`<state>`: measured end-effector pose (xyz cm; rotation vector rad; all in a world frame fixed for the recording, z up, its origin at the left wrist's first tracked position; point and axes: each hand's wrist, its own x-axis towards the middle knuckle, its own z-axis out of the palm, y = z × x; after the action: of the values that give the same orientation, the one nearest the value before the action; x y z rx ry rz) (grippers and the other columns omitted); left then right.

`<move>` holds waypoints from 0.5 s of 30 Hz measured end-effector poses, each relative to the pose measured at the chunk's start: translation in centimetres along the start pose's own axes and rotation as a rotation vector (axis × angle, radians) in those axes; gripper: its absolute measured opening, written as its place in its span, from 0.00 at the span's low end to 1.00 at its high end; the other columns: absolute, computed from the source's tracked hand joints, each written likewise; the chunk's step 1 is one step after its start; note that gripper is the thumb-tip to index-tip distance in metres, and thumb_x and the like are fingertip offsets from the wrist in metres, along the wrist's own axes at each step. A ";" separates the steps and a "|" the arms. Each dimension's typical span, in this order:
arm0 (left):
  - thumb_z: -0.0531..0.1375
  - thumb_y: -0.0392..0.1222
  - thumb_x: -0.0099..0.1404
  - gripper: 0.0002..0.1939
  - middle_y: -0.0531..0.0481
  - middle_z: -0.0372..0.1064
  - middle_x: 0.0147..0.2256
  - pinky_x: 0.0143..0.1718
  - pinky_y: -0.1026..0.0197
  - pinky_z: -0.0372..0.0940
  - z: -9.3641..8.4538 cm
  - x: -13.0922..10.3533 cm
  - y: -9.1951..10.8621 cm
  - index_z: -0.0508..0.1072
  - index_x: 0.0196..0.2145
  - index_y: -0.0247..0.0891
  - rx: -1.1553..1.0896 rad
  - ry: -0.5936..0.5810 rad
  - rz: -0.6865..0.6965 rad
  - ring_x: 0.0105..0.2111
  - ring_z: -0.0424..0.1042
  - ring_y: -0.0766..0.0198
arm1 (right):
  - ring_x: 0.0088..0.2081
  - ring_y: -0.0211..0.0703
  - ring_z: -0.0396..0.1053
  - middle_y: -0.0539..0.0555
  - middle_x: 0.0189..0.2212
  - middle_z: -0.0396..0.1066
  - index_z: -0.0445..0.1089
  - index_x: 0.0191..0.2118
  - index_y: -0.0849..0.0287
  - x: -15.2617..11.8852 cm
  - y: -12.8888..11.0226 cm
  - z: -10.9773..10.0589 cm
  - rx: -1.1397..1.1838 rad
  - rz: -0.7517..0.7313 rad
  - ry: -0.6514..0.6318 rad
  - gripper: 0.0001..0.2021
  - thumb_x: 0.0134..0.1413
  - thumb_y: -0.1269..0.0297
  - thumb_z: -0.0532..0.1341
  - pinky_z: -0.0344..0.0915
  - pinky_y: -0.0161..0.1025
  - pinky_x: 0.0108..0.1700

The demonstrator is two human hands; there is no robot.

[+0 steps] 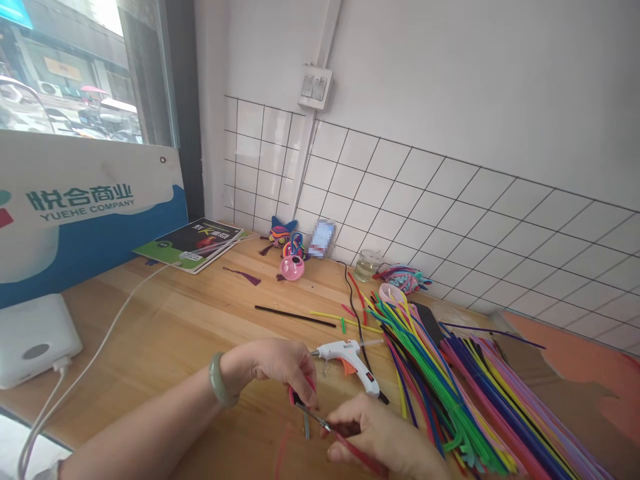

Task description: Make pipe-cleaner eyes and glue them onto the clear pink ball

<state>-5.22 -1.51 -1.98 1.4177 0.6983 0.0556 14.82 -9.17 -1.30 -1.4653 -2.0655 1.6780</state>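
My left hand (287, 367), with a pale green bangle at the wrist, pinches a small pink and black pipe cleaner piece (294, 397). Most of that piece is hidden behind the fingers. Scissors (325, 425) with reddish handles are gripped in my right hand (373, 430). Their blades point left and reach the piece at my left fingertips. Below the left hand hangs a faint, blurred pink strand (283, 447). Just beyond both hands lies a white glue gun (345, 353) with an orange trigger.
Bundles of coloured pipe cleaners (450, 400) cover the right side of the table. Behind stand a phone (321, 239), a glass jar (369, 265) and colourful craft figures (283, 233). A black pipe cleaner (295, 316) lies mid-table. A white power bank (37, 340) with its cable sits left.
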 end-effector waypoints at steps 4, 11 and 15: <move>0.66 0.40 0.40 0.06 0.56 0.68 0.18 0.24 0.67 0.61 -0.8 0.2 -0.2 0.73 0.18 0.37 -0.017 0.062 -0.008 0.20 0.65 0.70 | 0.21 0.30 0.47 0.42 0.16 0.52 0.67 0.22 0.60 0.9 0.8 0.3 -0.099 0.050 0.078 0.11 0.36 0.60 0.67 0.42 0.31 0.22; 0.67 0.41 0.41 0.09 0.53 0.67 0.17 0.18 0.70 0.52 -3.3 0.6 -0.8 0.74 0.20 0.33 -0.195 0.304 0.041 0.18 0.63 0.72 | 0.27 0.38 0.65 0.48 0.25 0.70 0.73 0.35 0.56 0.9 0.8 0.8 -0.418 0.010 0.227 0.10 0.43 0.65 0.62 0.56 0.31 0.28; 0.68 0.43 0.42 0.12 0.53 0.68 0.19 0.20 0.71 0.54 -4.5 0.6 -1.1 0.73 0.21 0.32 -0.311 0.370 0.101 0.19 0.63 0.74 | 0.40 0.52 0.70 0.60 0.39 0.73 0.73 0.41 0.58 1.4 1.4 2.5 -0.799 0.040 0.521 0.16 0.44 0.75 0.58 0.63 0.40 0.39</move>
<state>-7.29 2.50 -3.19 1.1504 0.8781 0.4963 13.45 -10.00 -4.06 -1.8577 -2.4593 0.3384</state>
